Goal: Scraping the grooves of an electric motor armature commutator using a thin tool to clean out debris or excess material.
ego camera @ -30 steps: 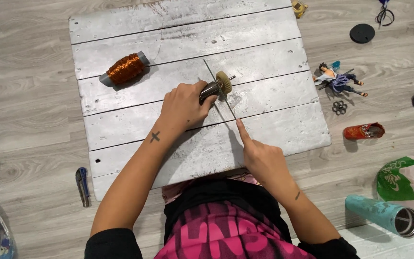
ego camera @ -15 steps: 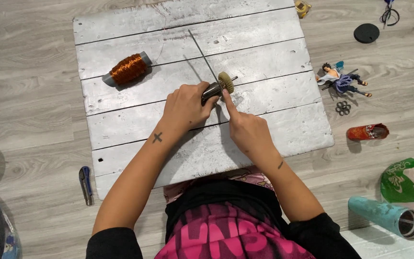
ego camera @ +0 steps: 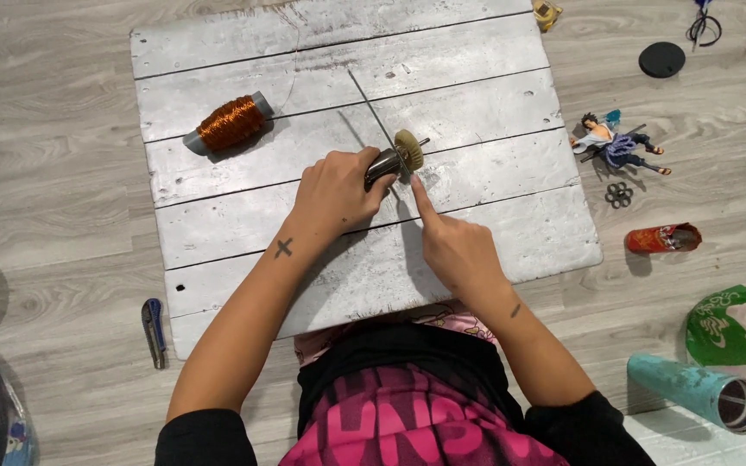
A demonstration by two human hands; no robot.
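The small motor [ego camera: 383, 164], with a tan toothed wheel [ego camera: 408, 150] at its end, is held down at the middle of the white plank board [ego camera: 494, 103] by the left hand [ego camera: 334, 192], fingers wrapped tight around its body. The right hand [ego camera: 452, 250] is pressed against the board just below the wheel, index finger stretched out; whether the thin wire [ego camera: 371, 103] is pinched cannot be told. No wire is seen wound on the motor so far, and the copper wire spool [ego camera: 228, 123] lies well apart, untouched.

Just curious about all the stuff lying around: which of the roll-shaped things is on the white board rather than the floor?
The copper wire spool, on the board. The teal tumbler and red can lie on the floor.
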